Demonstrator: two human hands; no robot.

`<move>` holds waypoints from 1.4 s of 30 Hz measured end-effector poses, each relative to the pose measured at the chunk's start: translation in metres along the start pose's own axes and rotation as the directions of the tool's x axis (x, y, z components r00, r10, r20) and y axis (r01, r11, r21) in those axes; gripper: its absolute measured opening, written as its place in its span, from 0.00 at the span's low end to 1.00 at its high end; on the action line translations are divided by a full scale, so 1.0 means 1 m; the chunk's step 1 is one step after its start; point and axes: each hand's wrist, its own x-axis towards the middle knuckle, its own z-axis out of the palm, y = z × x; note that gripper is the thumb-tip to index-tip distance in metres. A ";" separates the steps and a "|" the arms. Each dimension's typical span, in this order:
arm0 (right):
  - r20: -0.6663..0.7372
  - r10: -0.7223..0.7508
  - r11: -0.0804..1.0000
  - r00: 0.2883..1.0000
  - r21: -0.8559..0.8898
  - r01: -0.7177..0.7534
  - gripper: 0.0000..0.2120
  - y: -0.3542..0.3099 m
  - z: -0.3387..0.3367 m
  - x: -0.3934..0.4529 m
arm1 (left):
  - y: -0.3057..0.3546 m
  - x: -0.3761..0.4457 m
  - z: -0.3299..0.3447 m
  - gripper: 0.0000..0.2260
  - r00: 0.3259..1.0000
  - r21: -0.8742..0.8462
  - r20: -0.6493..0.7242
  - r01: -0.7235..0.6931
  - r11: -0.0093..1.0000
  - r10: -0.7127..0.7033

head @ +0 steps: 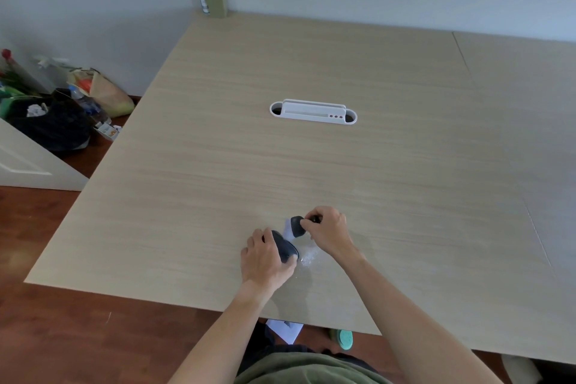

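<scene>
Mostly the table [218, 165] lies bare: wide wood runs beyond the hands to the far wall and out to both sides, and the work sits close to the near edge, a little left of the table's middle. A white tray [313, 112] lies well beyond the hands, and a green holder [217, 1] stands in the far corner by the wall.

The left hand [266, 254] lies over a dark oval object [285, 248] with its fingers curled round it, holding it down on the wood. The right hand [327, 232] has its fingertips drawn together, pinching a small black bit [316, 219] just beside a dark rounded piece [297, 225] that has a white part on its left. Whether the bit is joined to that piece cannot be told. Some crinkled clear wrap [308, 256] lies on the table between the wrists, touching the oval object.

Counted: two hands, two dark pieces, one small bit, one patch of wrap, one tray, one holder. Off the left edge, several bags [62, 121] sit on the floor; under the near edge show one sheet of paper [283, 330] and one green slipper [343, 338].
</scene>
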 end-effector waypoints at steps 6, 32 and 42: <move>0.037 0.066 0.998 0.997 0.001 -0.066 0.04 0.016 0.013 -0.017 | -0.016 0.014 -0.007 0.26 0.951 0.000 0.167 -0.264 0.964 0.261; 0.056 -0.023 1.000 0.998 -0.015 0.024 0.03 0.013 0.033 -0.026 | -0.035 -0.004 -0.007 0.27 0.986 -0.117 0.080 -0.135 0.984 0.145; -0.048 -0.109 0.994 0.993 -0.037 0.107 0.03 0.011 0.030 -0.027 | -0.042 0.000 -0.013 0.32 0.960 0.061 0.177 -0.233 0.971 0.219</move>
